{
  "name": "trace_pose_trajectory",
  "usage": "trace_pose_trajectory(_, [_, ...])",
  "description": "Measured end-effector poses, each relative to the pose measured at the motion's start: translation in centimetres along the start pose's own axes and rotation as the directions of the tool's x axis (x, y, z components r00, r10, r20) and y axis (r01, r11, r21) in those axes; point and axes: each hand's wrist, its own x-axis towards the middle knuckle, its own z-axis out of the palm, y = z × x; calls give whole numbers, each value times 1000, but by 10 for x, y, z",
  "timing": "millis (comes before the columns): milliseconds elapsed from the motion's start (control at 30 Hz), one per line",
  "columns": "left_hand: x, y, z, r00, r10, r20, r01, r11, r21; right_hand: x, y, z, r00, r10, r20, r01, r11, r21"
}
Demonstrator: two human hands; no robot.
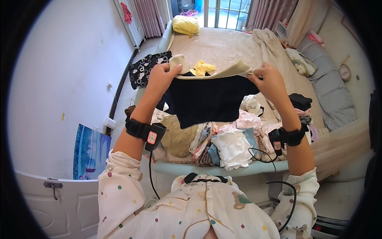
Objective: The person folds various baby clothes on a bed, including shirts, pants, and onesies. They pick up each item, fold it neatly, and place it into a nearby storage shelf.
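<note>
A black garment with a cream band along its upper edge hangs stretched between my hands, above the bed. My left hand pinches its left upper corner, where a cream flap folds over the edge. At the right upper corner, my right hand grips the cloth between thumb and fingers. A yellow cloth lies just beyond the band, partly hidden by it. Under the garment's lower hem are khaki trousers and a white cloth.
Several piled clothes lie along the near edge of the bed. A black patterned fabric bundle is at the left, folded dark clothing at the right. A yellow bundle sits at the far corner. Cables hang from both wrist straps.
</note>
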Motion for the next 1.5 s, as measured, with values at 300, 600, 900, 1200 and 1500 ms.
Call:
trace_pose_trajectory(300, [-11,-12,27,995,-91,34,90,996,25,1,-25,20,953,165,252,-265,859,439])
trace_pose_trajectory(600, [-44,47,37,836,-140,530,460,705,-540,-14,-70,35,820,-315,478,-272,520,809])
trace_pose_trajectory(900, [-27,71,2,693,63,718,470,716,-517,-30,17,46,801,17,598,-454,668,589])
trace_pose_trajectory(1200, [-4,84,-25,734,89,674,388,759,-523,-49,-10,73,557,-518,650,-396,522,756])
trace_pose_trajectory(1500, [3,70,-45,796,70,602,381,714,-588,-58,-34,88,872,-174,457,-254,639,726])
